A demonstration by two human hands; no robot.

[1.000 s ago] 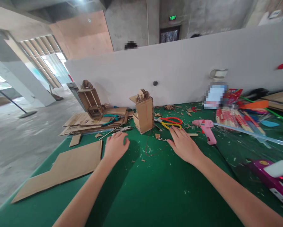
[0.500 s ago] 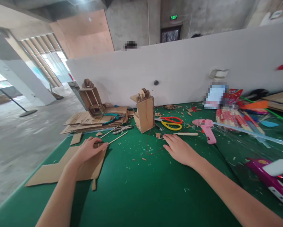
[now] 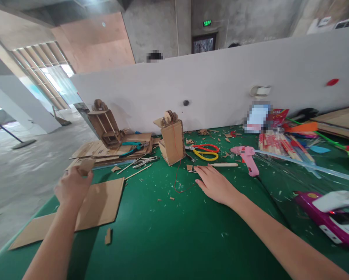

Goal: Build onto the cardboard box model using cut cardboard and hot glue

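My left hand [image 3: 73, 186] is raised over a large cut cardboard sheet [image 3: 100, 204], its fingers closed on a small cardboard piece [image 3: 87, 166]. On the green table my right hand [image 3: 213, 182] lies flat with fingers stretched out. Under or beside its fingertips is a small brown scrap [image 3: 190, 168] on something metallic, partly covered. A red thread [image 3: 176, 186] loops from the upright cardboard box model [image 3: 173, 144] toward that hand. Just beyond the fingers lies a pale wooden stick [image 3: 225, 165]. A cardboard strip [image 3: 108, 236] lies near the sheet's front edge.
Scissors [image 3: 206, 152] and a pink glue gun [image 3: 247, 157] lie behind and right of my right hand. Pliers [image 3: 145, 161], stacked cardboard [image 3: 104, 153] and a second cardboard model [image 3: 106, 126] stand back left. A purple power strip [image 3: 323, 217] sits at right.
My left hand has lifted off the cardboard sheet and moved left, now with the small cardboard piece in it. The view has turned slightly; my right hand stays on the table.
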